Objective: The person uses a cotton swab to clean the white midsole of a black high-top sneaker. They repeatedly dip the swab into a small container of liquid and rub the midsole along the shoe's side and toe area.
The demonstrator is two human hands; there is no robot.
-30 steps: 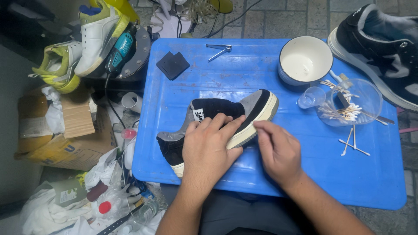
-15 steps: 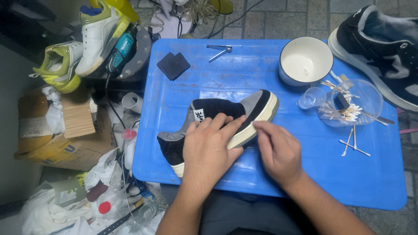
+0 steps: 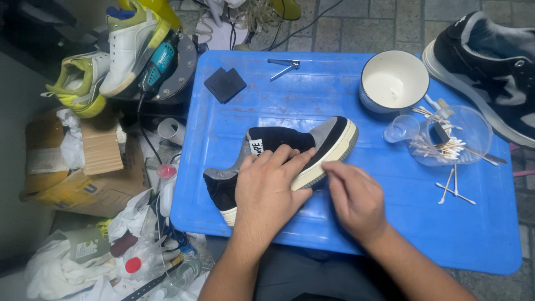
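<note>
A black and grey suede sneaker (image 3: 333, 134) with a cream sole lies on its side on a blue plastic board (image 3: 312, 95) across my lap. My left hand (image 3: 266, 195) presses down over its middle, fingers curled over the sole edge, holding it still. My right hand (image 3: 356, 200) has its fingertips pinched against the cream sole edge just right of my left fingers. Whatever sits between those fingertips is hidden.
On the board stand a white bowl (image 3: 394, 82), a small clear cup (image 3: 399, 128), a clear dish of cotton swabs (image 3: 457, 136), loose swabs (image 3: 456, 189), a black pad (image 3: 224, 85) and a metal tool (image 3: 283, 66). A black sneaker (image 3: 490, 67) lies right; white-green sneakers (image 3: 122, 50), a teal power tool (image 3: 159, 64) and a cardboard box (image 3: 83, 167) lie left.
My right fingertips have slid a little down and left along the sole edge. My left hand and the sneaker stay put.
</note>
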